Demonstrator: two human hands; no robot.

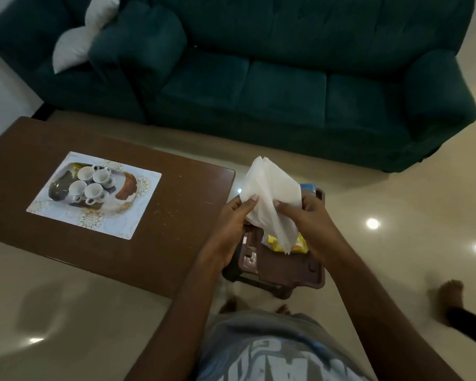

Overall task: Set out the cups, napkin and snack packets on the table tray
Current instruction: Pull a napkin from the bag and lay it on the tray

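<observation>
Sofa (286,86) spans 12 o'clock. Table (176,215) at 9, right edge just beside stool (280,268). Open floor (396,204) at 3 and between sofa and table. Tray (138,213) on table, clear of edges, holds four cups (92,182). Left hand (234,224) and right hand (305,218) both pinch napkin (270,193) above stool. Yellow packet (300,244) on stool beneath napkin.

Left hand (232,218) and right hand (305,215), close together, pinch the napkin (267,185).
</observation>
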